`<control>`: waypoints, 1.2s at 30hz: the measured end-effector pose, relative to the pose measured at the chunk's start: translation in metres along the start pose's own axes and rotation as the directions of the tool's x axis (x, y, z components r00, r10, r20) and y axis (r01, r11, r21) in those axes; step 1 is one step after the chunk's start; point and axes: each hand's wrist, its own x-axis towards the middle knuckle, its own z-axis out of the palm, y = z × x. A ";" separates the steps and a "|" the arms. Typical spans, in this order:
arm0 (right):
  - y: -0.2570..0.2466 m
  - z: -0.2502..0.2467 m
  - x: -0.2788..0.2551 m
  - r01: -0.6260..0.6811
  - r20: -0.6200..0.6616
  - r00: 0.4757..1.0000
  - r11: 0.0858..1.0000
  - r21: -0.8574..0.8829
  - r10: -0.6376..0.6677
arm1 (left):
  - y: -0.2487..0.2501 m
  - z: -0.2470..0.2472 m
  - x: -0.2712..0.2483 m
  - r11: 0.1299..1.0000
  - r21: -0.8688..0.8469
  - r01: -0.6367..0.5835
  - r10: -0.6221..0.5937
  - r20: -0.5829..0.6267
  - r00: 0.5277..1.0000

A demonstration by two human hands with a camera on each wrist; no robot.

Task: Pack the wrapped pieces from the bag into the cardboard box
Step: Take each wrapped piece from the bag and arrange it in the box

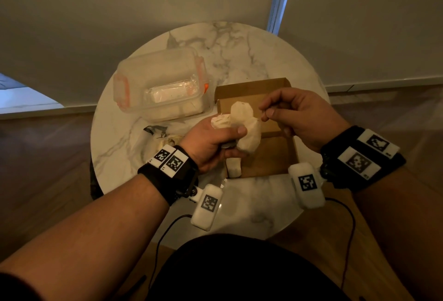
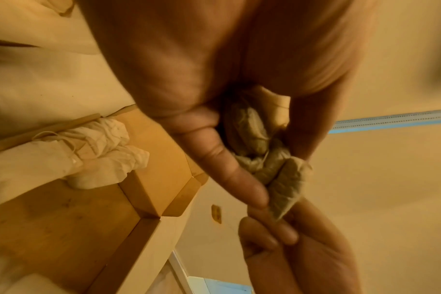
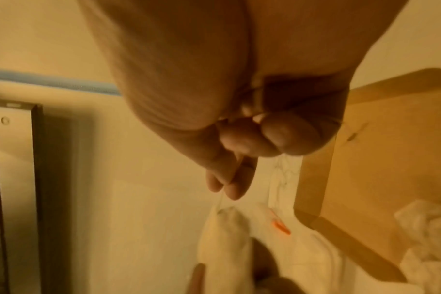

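My left hand (image 1: 224,135) grips a white cloth-wrapped piece (image 1: 245,130) and holds it upright over the open cardboard box (image 1: 271,157). In the left wrist view, the left hand (image 2: 277,175) pinches the piece's crumpled end (image 2: 287,185). My right hand (image 1: 268,113) pinches a thin thread just right of the piece's top. In the right wrist view, the thread (image 3: 220,201) runs from the right hand (image 3: 224,189) down to the piece (image 3: 227,238). A second wrapped piece (image 1: 233,167) (image 2: 101,155) lies in the box's near left corner.
A clear plastic container (image 1: 163,85) with orange clips stands at the back left of the round marble table (image 1: 239,44). A crumpled plastic bag (image 1: 155,137) lies left of my left wrist. Cables hang from both wrist cameras over the table's near edge.
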 end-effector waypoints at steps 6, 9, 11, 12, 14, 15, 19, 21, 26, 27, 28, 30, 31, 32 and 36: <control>0.018 -0.006 -0.010 -0.022 0.170 0.984 0.978 -0.207 0.058 | 0.010 -0.017 -0.008 0.999 -0.023 -0.026 0.022 -0.183 0.983; 0.030 -0.007 -0.015 -0.055 0.177 0.981 0.986 -0.155 0.082 | 0.014 -0.029 -0.009 1.000 0.002 -0.023 0.023 -0.300 0.954; 0.037 -0.008 -0.017 -0.065 0.137 0.988 0.994 -0.087 0.077 | 0.015 -0.035 -0.009 1.000 0.021 -0.012 0.019 -0.367 0.930; 0.040 -0.008 -0.017 -0.077 0.122 0.989 0.996 -0.042 0.082 | 0.014 -0.037 -0.008 1.000 0.026 -0.007 0.017 -0.394 0.919; 0.044 -0.010 -0.018 -0.126 0.104 0.987 0.990 0.062 0.119 | 0.012 -0.042 -0.006 1.000 0.027 -0.004 0.016 -0.444 0.896; 0.045 -0.011 -0.018 -0.147 0.106 0.985 0.984 0.105 0.136 | 0.010 -0.043 -0.005 1.000 0.029 -0.002 0.015 -0.466 0.884; 0.040 -0.009 -0.019 -0.161 0.103 0.983 0.980 0.118 0.149 | -0.001 -0.044 -0.001 1.000 -0.007 0.007 -0.010 -0.518 0.856; 0.036 -0.003 -0.017 -0.140 0.074 0.989 0.981 0.133 0.131 | -0.009 -0.039 0.001 0.999 -0.049 0.007 -0.030 -0.481 0.876; 0.032 0.023 -0.006 -0.117 -0.047 0.992 0.992 0.056 0.119 | -0.025 -0.019 0.006 0.994 -0.105 0.004 -0.036 -0.303 0.952; 0.031 0.028 -0.005 -0.118 -0.059 0.991 0.993 0.022 0.119 | -0.027 -0.017 0.007 0.994 -0.110 0.000 -0.030 -0.270 0.962; 0.032 0.031 -0.003 -0.123 -0.067 0.990 0.992 -0.002 0.123 | -0.028 -0.016 0.008 0.994 -0.112 -0.002 -0.026 -0.250 0.968; 0.034 0.035 -0.001 -0.148 -0.085 0.986 0.989 -0.008 0.146 | -0.029 -0.016 0.010 0.995 -0.103 -0.002 -0.023 -0.235 0.972; 0.036 0.036 0.000 -0.164 -0.096 0.982 0.986 -0.016 0.161 | -0.030 -0.017 0.010 0.996 -0.090 0.000 -0.021 -0.230 0.973; 0.038 0.037 0.001 -0.176 -0.106 0.980 0.983 -0.046 0.170 | -0.031 -0.017 0.010 0.997 -0.075 0.000 -0.017 -0.225 0.974; 0.046 0.038 0.002 -0.212 -0.078 0.976 0.964 -0.157 0.202 | -0.038 -0.020 0.012 0.999 -0.021 -0.024 0.019 -0.217 0.976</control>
